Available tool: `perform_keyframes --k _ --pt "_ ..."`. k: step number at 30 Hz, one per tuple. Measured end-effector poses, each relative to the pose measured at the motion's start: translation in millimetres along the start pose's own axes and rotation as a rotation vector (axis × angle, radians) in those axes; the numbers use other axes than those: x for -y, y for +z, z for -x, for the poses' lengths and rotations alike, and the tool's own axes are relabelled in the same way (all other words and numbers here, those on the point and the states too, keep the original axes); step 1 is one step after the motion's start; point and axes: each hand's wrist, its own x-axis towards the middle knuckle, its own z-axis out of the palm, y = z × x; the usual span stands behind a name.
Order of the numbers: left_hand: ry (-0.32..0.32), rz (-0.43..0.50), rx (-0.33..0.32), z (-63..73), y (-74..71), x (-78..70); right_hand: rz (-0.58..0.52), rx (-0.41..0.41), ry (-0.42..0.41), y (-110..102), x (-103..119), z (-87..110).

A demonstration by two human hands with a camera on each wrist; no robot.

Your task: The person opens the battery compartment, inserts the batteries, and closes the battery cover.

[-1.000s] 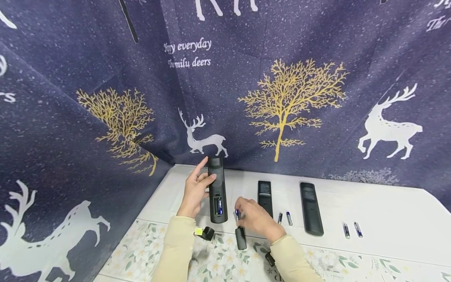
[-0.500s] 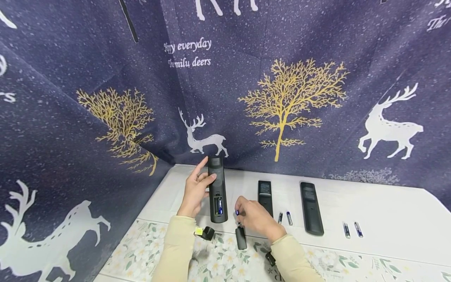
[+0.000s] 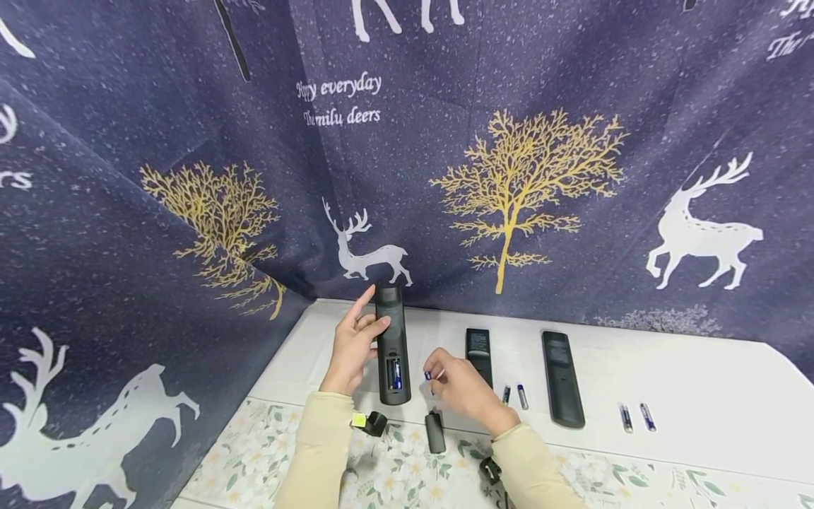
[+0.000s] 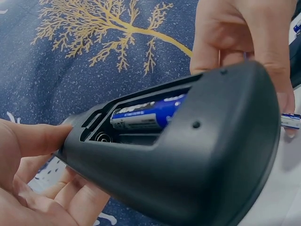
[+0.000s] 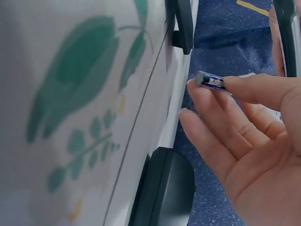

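The left hand [image 3: 352, 346] has its fingers curled round a big black remote [image 3: 391, 332]. The thumb presses on its back, and one finger is stretched up along its side. The remote is tilted up near the far left corner of the table [image 3: 693, 396], with its back facing the person. I can't tell if its low end touches the table.

The battery hole [image 4: 84, 136] is open. A blue battery [image 4: 146, 115] sits in one side. The other side just shows a bare spring [image 4: 103, 137].

The right hand [image 3: 461, 385] pinches a loose battery [image 5: 211, 81] between thumb and finger, so that gap is only as wide as the battery. This hand is beside the remote, not touching it. A black lid [image 3: 435, 433] lies closer to the table's near edge.

It looks like the step is putting in the second battery. I think the next move needs the remote kept steady and the loose battery turned the correct way, then pushed against the spring. I can't tell which end is the bump.
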Motion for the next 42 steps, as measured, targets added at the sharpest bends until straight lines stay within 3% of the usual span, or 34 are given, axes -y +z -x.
perform_keyframes --k 11,25,36,42 --pt "0.008 0.002 0.000 -1.5 -0.4 1.5 -0.146 -0.096 -0.001 -12 8 -1.3" --pt "0.000 -0.005 -0.013 -0.5 1.5 2.3 -0.372 -0.123 -0.037 -26 26 1.6" --pt "0.006 -0.001 0.003 -0.9 5.0 3.1 -0.391 -0.173 -0.025 -21 42 3.5" --pt "0.016 -0.004 0.020 -0.1 6.6 2.3 -0.382 -0.206 -0.070 -16 48 2.7"
